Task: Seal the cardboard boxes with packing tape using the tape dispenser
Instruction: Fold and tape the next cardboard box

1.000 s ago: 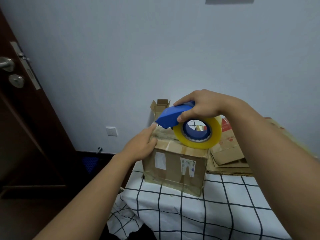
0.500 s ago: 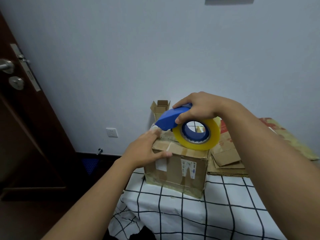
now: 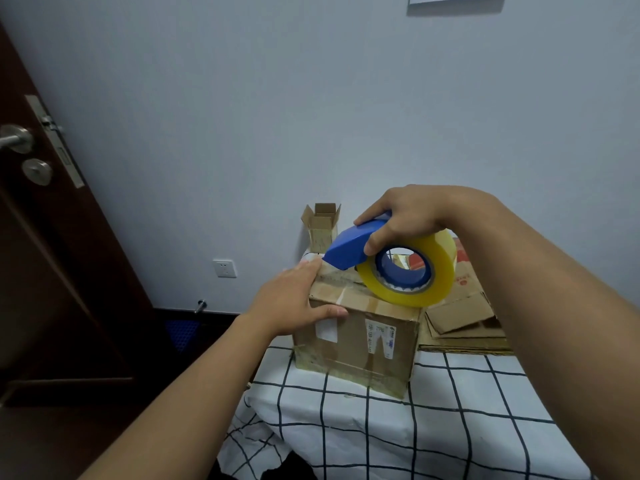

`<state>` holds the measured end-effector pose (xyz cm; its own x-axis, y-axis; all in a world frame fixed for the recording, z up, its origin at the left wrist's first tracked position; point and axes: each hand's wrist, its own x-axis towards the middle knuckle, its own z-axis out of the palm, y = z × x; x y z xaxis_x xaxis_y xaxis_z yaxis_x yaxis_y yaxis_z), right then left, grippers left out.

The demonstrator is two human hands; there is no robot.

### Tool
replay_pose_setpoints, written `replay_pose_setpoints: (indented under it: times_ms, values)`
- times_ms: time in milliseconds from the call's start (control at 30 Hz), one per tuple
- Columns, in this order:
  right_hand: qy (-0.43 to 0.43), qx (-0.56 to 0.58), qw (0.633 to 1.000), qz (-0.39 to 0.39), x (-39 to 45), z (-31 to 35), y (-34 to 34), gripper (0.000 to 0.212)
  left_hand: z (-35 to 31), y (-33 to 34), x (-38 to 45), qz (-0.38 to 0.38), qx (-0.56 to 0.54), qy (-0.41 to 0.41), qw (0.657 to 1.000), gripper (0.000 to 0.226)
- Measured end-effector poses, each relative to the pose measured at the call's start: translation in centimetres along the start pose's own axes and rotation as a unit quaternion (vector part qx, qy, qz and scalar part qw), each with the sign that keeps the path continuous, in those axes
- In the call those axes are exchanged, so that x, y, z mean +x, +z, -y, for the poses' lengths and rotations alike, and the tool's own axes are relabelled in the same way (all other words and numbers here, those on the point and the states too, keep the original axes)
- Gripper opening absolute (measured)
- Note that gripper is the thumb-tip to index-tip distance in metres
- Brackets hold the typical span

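A brown cardboard box [image 3: 360, 341] with white labels stands on the table with the checked cloth [image 3: 381, 427]. My right hand [image 3: 412, 216] grips a blue tape dispenser [image 3: 349, 249] that carries a yellow roll of tape [image 3: 433, 271], its front edge down at the box's top left. My left hand [image 3: 294, 299] lies on the box's top left corner, fingers straight along the top and thumb down the front face.
A small open carton [image 3: 320, 225] stands behind the box by the wall. Flattened cardboard [image 3: 464, 317] is piled to the right. A dark door [image 3: 41, 202] hangs at the left, with a wall socket [image 3: 224, 268] low on the wall.
My left hand has slid from the box's left side onto its top corner, thumb over the front. The dispenser has barely moved.
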<state>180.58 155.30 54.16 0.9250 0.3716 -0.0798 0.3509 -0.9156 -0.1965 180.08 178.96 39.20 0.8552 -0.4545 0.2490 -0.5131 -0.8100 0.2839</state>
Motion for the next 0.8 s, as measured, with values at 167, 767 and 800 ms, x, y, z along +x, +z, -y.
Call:
replay_pose_setpoints:
  times_ms: [167, 767, 800]
  values:
    - [0.008, 0.008, 1.000, 0.020, -0.2, 0.1, -0.2, 0.054, 0.0, -0.1, 0.4, 0.014, 0.027, -0.006, 1.000, 0.092]
    - [-0.006, 0.019, 1.000, -0.011, -0.4, 0.1, 0.1, 0.049, -0.3, 0.5, 1.1, 0.003, -0.003, 0.020, 1.000, 0.097]
    - [-0.006, 0.017, 1.000, -0.010, -0.5, 0.1, -0.1, 0.049, -0.3, 0.6, 1.2, -0.002, -0.002, 0.015, 1.000, 0.095]
